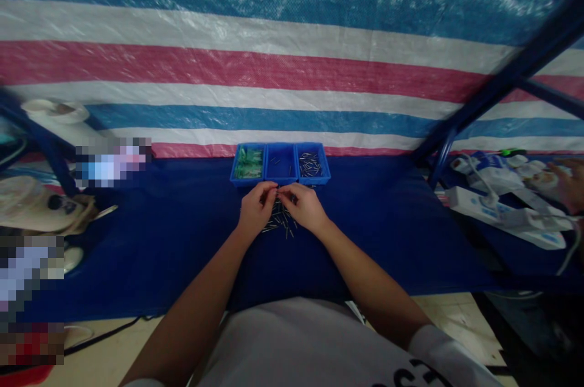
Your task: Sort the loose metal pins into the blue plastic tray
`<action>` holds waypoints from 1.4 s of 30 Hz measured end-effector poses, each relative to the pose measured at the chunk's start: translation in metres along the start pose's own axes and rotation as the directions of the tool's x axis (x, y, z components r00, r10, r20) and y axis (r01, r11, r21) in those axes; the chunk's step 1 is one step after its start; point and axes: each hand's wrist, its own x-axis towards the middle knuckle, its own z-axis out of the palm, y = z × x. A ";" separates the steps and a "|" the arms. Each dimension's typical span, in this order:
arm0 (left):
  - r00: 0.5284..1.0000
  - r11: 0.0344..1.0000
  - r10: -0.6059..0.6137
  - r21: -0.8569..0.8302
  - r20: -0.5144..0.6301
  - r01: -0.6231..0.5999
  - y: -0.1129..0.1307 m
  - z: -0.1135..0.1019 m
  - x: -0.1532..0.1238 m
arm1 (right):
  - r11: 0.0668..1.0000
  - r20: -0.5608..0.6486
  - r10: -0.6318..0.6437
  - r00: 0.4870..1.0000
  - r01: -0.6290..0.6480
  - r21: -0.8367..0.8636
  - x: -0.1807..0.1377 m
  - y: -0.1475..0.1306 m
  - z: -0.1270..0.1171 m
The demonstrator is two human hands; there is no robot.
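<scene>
My left hand [257, 207] and my right hand [305, 205] meet just in front of a blue three-part tray [281, 181]. Both are closed in a fingertip pinch, thumbs almost touching; whatever lies between the fingertips is too small to make out. Beneath and between them is a loose pile of thin metal pins [285, 223], partly covered by the hands. Small green pieces [249, 162] fill the tray's left compartment. A few thin pins lie in the middle one, and many short metal pins [311, 163] in the right one.
The tray and pile rest on a dark blue tabletop [182, 241]. At right are a white power strip [506, 216] with cables and another person's hand [570, 183]. A white roll [68, 122] stands left; striped sheeting [292, 70] hangs behind, beside a blue metal frame [483, 89].
</scene>
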 end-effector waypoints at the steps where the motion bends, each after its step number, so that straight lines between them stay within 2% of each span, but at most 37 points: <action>1: 1.000 1.000 -0.006 -0.014 0.000 0.006 0.000 0.000 0.000 | 1.000 0.002 0.001 1.000 -0.001 0.002 0.000 0.000 0.000; 5: 1.000 0.996 -0.023 -0.087 0.008 0.023 -0.001 0.000 -0.001 | 1.000 -0.026 -0.001 1.000 0.001 0.008 0.000 -0.001 0.000; 10: 1.000 0.995 -0.016 -0.094 -0.003 0.016 0.001 -0.001 -0.002 | 0.999 -0.110 -0.004 0.994 0.001 -0.034 0.001 -0.001 -0.001; 15: 1.000 0.995 -0.008 -0.103 -0.014 0.006 0.003 -0.001 -0.002 | 1.000 -0.088 0.001 0.996 -0.002 -0.007 0.001 0.000 -0.001; 23: 1.000 0.989 -0.009 -0.149 0.013 0.011 0.005 -0.001 -0.001 | 0.983 -0.099 0.156 0.983 -0.144 0.115 0.000 -0.001 0.003; 27: 0.998 0.984 -0.040 -0.170 0.040 0.047 0.006 -0.002 -0.001 | 0.960 -0.108 0.207 0.972 -0.181 0.214 0.001 -0.001 0.004; 31: 0.999 0.987 -0.025 -0.160 0.032 0.030 0.004 -0.001 -0.002 | 0.932 -0.112 0.246 0.963 -0.204 0.299 0.002 -0.002 0.004; 37: 1.000 0.991 -0.022 -0.131 0.008 0.023 0.003 0.001 -0.002 | 0.934 -0.096 0.252 0.963 -0.216 0.284 0.002 -0.005 0.002; 42: 1.000 0.986 -0.026 -0.162 0.001 0.026 0.004 0.000 -0.001 | 0.970 -0.088 0.178 0.980 -0.159 0.184 0.001 -0.004 0.001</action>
